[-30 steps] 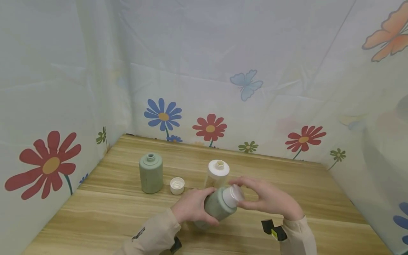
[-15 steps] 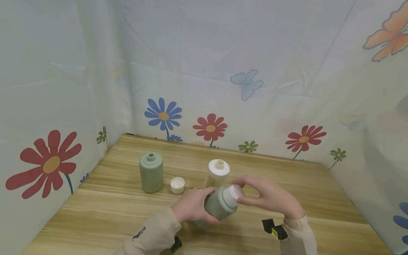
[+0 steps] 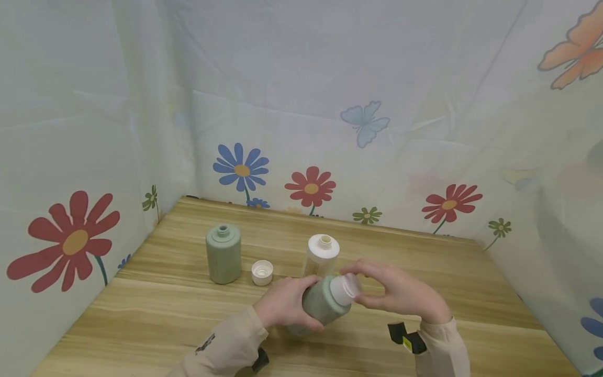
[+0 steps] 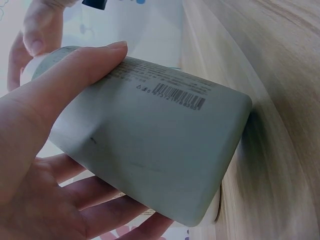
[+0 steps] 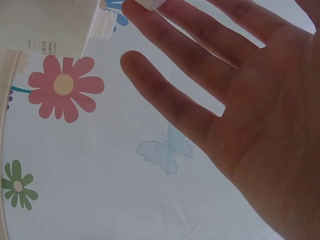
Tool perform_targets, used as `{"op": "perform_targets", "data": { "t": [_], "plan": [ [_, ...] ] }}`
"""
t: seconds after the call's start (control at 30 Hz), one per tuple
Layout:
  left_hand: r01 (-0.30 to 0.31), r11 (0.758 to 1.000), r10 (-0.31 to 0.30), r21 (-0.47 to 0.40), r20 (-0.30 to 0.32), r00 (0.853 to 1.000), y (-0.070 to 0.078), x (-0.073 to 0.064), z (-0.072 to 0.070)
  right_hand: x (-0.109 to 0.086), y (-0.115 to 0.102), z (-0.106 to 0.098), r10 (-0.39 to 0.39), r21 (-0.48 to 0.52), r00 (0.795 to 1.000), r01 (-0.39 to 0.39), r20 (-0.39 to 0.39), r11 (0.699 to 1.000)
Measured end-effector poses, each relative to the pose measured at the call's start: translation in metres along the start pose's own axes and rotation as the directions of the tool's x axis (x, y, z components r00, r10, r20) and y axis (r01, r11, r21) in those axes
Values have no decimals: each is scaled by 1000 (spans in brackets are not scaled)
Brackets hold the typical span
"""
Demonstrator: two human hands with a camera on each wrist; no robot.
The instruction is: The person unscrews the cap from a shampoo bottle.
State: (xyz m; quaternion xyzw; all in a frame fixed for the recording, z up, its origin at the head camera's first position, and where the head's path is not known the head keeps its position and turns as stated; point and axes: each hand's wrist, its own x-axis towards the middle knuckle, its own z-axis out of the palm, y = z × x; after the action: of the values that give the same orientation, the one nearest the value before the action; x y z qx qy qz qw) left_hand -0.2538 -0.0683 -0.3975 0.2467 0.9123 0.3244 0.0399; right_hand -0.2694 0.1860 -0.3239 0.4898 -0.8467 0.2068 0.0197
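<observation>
My left hand [image 3: 282, 303] grips a sage-green bottle [image 3: 325, 303] that leans to the right. In the left wrist view its thumb lies over the printed, barcoded side of the bottle [image 4: 150, 135], with the fingers underneath. A white cap [image 3: 343, 289] sits on the bottle's upper end, slightly blurred. Thumb and fingertips of my right hand [image 3: 400, 296] pinch this cap from the right. The right wrist view shows the palm [image 5: 250, 100] with its fingers reaching to the cap's edge [image 5: 151, 3]. Whether the cap is threaded on cannot be seen.
Behind the held bottle stands an uncapped white bottle [image 3: 322, 249]. A second green bottle [image 3: 223, 256], also uncapped, is upright at the left. Between them a loose white cap [image 3: 261, 273] lies with its hollow side up on the wooden table [image 3: 188, 314]. Flower-printed curtains [image 3: 301, 104] enclose the table.
Both hands and the bottle stay nearly in place. The right fingers shift slightly about the white cap, which is sharp half a second ago and blurred now.
</observation>
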Motion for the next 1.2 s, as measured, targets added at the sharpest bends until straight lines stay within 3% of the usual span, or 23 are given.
{"op": "perform_targets", "data": {
  "t": [0.43,0.83,1.2],
  "plan": [
    [3,1000,-3,1,0,1000,-1,0,1,-1,0,0,122,6,992,-122,-12,993],
    [16,1000,-15,-17,18,1000,0,1,1,1,0,1,94,-10,996,-94,-2,996],
    [9,1000,-9,-4,16,1000,0,1,0,2,1,1,11,-19,1000,-11,6,1000]
  ]
}}
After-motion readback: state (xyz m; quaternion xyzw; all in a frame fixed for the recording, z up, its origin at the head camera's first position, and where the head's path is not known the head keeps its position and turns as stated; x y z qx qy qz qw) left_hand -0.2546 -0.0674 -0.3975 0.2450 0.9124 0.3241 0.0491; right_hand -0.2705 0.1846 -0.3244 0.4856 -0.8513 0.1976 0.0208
